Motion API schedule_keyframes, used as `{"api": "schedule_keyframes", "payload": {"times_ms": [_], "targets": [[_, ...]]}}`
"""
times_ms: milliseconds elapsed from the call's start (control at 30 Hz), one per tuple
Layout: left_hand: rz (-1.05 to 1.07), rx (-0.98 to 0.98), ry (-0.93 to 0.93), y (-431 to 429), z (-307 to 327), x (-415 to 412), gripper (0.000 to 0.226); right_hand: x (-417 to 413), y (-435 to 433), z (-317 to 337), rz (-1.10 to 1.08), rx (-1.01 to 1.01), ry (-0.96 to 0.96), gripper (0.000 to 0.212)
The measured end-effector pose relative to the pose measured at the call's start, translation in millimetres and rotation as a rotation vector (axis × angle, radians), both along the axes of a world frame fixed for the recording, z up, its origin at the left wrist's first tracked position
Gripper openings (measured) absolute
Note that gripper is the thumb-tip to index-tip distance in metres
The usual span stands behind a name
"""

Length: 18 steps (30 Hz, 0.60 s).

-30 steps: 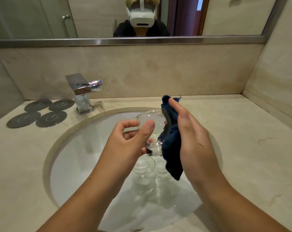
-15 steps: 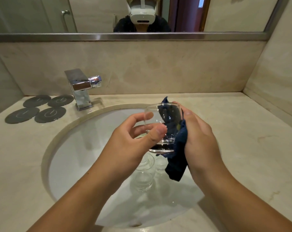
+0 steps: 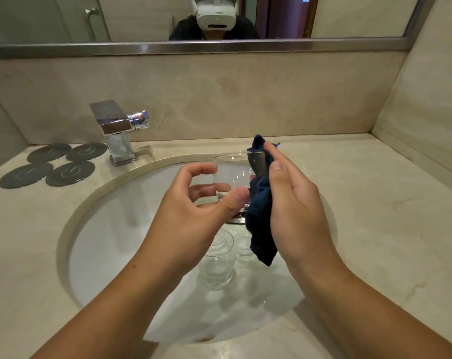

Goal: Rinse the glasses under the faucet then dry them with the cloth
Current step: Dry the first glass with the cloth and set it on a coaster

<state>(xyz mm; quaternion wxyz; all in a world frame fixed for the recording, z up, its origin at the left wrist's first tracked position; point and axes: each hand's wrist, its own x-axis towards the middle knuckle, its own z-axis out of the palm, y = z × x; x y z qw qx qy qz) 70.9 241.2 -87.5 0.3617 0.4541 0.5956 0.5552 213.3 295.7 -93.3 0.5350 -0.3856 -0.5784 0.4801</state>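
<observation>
Above sink [image 3: 90, 203], left hand [image 3: 194, 211] grip round upright glass [image 3: 232, 174], right hand [image 3: 297, 208] grip on cloth [image 3: 261, 229].

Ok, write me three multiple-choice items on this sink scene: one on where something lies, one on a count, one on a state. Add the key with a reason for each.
1. Where do the coasters lie?
A. on the mirror's ledge
B. on the counter left of the faucet
C. in a stack by the right wall

2. How many coasters are there?
A. two
B. six
C. four

3. What is the left hand doing?
A. holding a glass over the sink while the right hand holds the cloth against it
B. lying flat and idle
C. hanging out of view

Key: 1 B, they lie flat beside the faucet; 2 C, two rows of two dark discs; 3 A, thumb and fingers curl round the glass.
</observation>
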Motion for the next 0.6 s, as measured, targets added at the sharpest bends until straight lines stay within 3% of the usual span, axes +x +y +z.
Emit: {"api": "schedule_keyframes", "payload": {"times_ms": [167, 400, 600], "targets": [[-0.123, -0.029, -0.236, 1.1, -1.6, -2.1, 0.063, 2.2, 1.6, 4.6, 0.034, -0.192, 0.119, 0.036], [0.019, 0.040, -0.032, 0.4, -3.9, 3.0, 0.054, 4.6, -0.5, 4.1, -0.018, -0.057, 0.031, 0.038], [0.023, 0.040, -0.010, 0.0, -1.1, 2.8, 0.073, -5.0, -3.2, -3.4, -0.011, 0.030, -0.056, 0.047]]}}
